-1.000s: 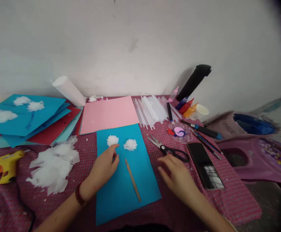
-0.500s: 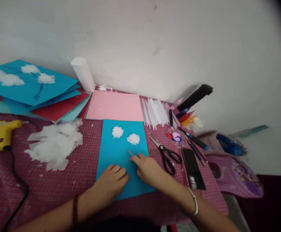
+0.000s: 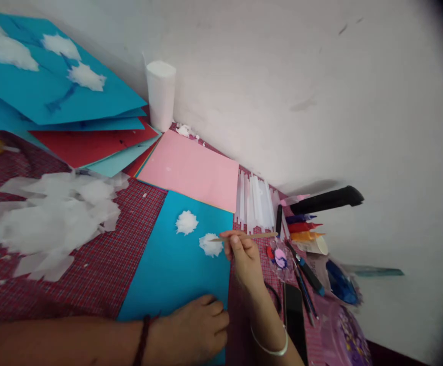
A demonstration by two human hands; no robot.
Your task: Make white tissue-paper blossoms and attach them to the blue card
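Observation:
My right hand (image 3: 244, 256) pinches a thin wooden stick (image 3: 261, 235), which lies nearly level across the fingers. Its left tip overlaps the right one of two white tissue puffs (image 3: 208, 248); whether it touches the puff I cannot tell. The other white puff (image 3: 186, 222) sits to the upper left. Both puffs are on a blue sheet of paper (image 3: 168, 269). At the lower part of this sheet rests my left hand (image 3: 194, 328), fingers curled together, with nothing visible in them. A small dish of red, pink and blue paint (image 3: 279, 258) lies right of my right hand.
Cut white tissue pieces (image 3: 54, 218) lie left, below stacked decorated cards (image 3: 92, 107). Pink paper (image 3: 194, 170), a white roll (image 3: 161, 96) and translucent glue sticks (image 3: 255, 201) line the wall side. Paint tubes (image 3: 303, 227), a cutter (image 3: 311, 274) and a phone (image 3: 294, 315) are at right.
My right hand has moved up and right, bringing the stick from the sheet's middle to the right puff. The view has tilted and shifted; the scissors are now mostly hidden behind my right arm.

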